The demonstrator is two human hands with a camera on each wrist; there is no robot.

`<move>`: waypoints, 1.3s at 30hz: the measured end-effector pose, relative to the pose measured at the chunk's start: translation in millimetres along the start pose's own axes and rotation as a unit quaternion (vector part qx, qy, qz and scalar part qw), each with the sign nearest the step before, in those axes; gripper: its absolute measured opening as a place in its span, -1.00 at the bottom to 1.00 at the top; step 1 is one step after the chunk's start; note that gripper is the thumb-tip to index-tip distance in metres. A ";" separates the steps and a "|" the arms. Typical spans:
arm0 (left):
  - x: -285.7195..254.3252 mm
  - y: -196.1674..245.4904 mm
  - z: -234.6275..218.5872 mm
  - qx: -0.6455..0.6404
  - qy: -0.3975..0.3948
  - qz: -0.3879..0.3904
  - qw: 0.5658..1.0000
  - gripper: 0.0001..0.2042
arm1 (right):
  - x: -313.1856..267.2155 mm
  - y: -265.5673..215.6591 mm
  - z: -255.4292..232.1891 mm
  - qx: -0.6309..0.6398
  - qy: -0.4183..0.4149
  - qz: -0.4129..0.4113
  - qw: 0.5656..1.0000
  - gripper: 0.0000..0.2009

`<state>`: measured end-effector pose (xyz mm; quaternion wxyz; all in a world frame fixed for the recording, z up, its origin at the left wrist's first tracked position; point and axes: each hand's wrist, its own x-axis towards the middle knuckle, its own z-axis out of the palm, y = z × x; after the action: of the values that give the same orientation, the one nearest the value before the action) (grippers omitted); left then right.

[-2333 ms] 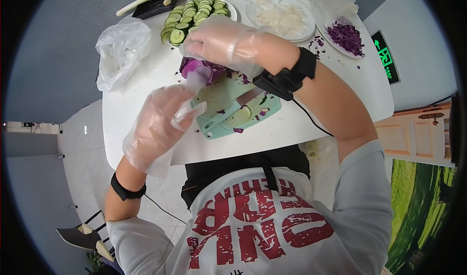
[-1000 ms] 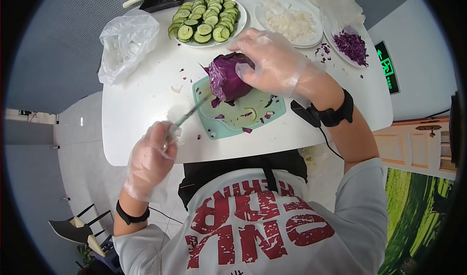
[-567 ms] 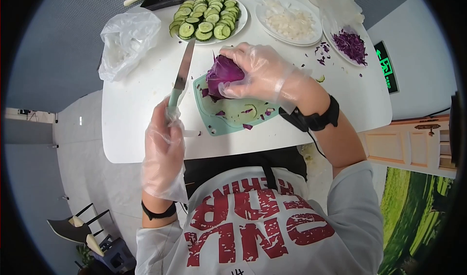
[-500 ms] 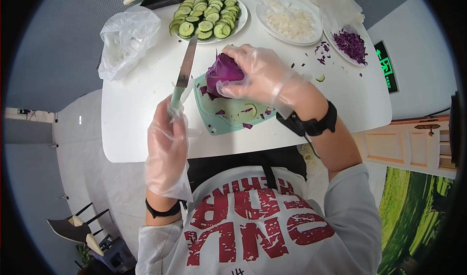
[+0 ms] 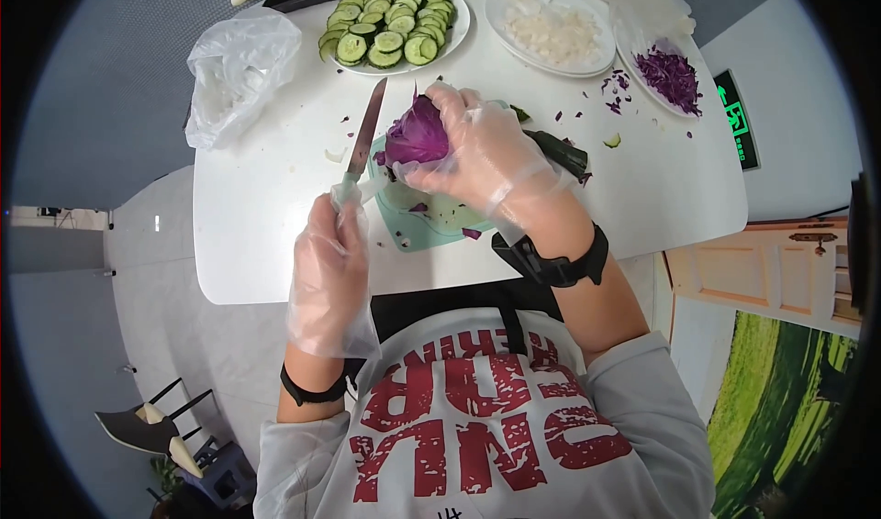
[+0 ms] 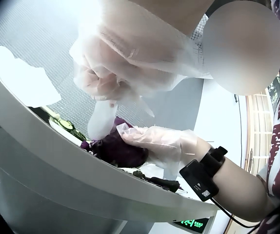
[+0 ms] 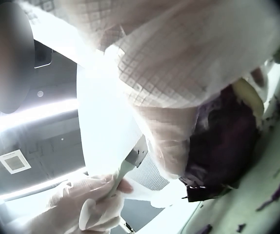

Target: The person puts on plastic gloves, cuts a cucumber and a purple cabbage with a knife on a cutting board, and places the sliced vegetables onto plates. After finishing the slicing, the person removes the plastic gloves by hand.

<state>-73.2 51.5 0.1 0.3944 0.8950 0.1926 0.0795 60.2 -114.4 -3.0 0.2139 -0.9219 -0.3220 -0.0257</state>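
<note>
My gloved left hand grips a knife by its pale green handle, the blade pointing away from me, just left of a cut purple cabbage. The cabbage rests over a mint-green cutting board. My gloved right hand holds it from the right side, with fingers over the far side and thumb at the near side. In the right wrist view, the cabbage shows dark beneath the right hand's fingers. The left wrist view has the cabbage beyond the glove, which hides most of the knife there.
A plate of cucumber slices, a plate of white pieces and a plate of shredded cabbage stand at the back. A plastic bag lies at the left. A dark green cucumber piece lies right of the board.
My left hand has swung the knife from pointing at the cabbage to pointing away and shifted right, closer to the board. My right hand has turned the cabbage and closed its grip on it.
</note>
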 end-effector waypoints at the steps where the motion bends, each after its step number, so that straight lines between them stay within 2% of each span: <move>1: -0.8 -1.1 0.2 0.027 0.005 0.001 1.000 -0.78 | 0.4 -0.9 -1.2 0.025 -0.017 0.012 0.999 -0.16; 3: -4.2 -4.3 -0.7 0.056 0.008 -0.002 0.998 -0.78 | -0.2 -3.7 -2.9 0.052 -0.036 0.025 0.998 -0.12; 9: -13.1 -2.7 0.7 -0.017 -0.011 0.026 0.999 -0.77 | -7.0 -12.0 -13.1 0.057 -0.073 0.045 0.995 -0.16; 11: -13.7 -1.5 0.7 -0.023 -0.045 0.013 0.999 -0.74 | -9.1 -8.3 -3.4 0.044 -0.014 0.017 0.999 -0.17; 12: -13.5 -1.3 0.8 -0.024 -0.045 0.012 0.999 -0.74 | -8.7 -9.2 -5.1 0.044 -0.016 0.018 0.999 -0.17; 20: -15.1 -3.8 -1.1 0.045 -0.023 0.070 0.996 -0.90 | -7.2 -13.8 -10.2 0.052 -0.044 0.047 0.997 -0.18; 24: -14.5 -3.4 0.5 0.060 -0.031 0.082 0.994 -0.89 | -8.2 -13.5 -9.4 0.047 -0.036 0.041 0.997 -0.17; 27: -13.6 -6.3 -0.2 0.077 -0.050 0.082 0.992 -0.87 | -8.3 -18.3 -14.9 0.036 -0.061 0.052 0.996 -0.17; 30: -11.3 -6.1 -0.9 0.105 -0.066 0.065 0.990 -0.86 | -9.3 -19.8 -14.5 -0.025 -0.059 0.042 0.997 -0.22; 32: -10.5 -9.1 0.6 0.112 -0.017 0.177 0.978 -0.92 | -9.1 -18.9 -12.4 -0.023 -0.047 0.042 0.998 -0.22; 35: -10.8 -8.2 0.2 0.104 -0.038 0.152 0.982 -0.91 | -8.6 -19.2 -14.0 -0.012 -0.053 0.045 0.997 -0.21; 39: -10.3 -8.2 -1.0 0.113 -0.030 0.166 0.979 -0.90 | -5.4 -19.4 -16.7 0.035 -0.070 0.064 0.995 -0.16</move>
<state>-85.2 53.0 -5.1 0.2780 0.9552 0.0370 0.0949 45.6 -110.8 18.5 0.2239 -0.9322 -0.2771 0.0641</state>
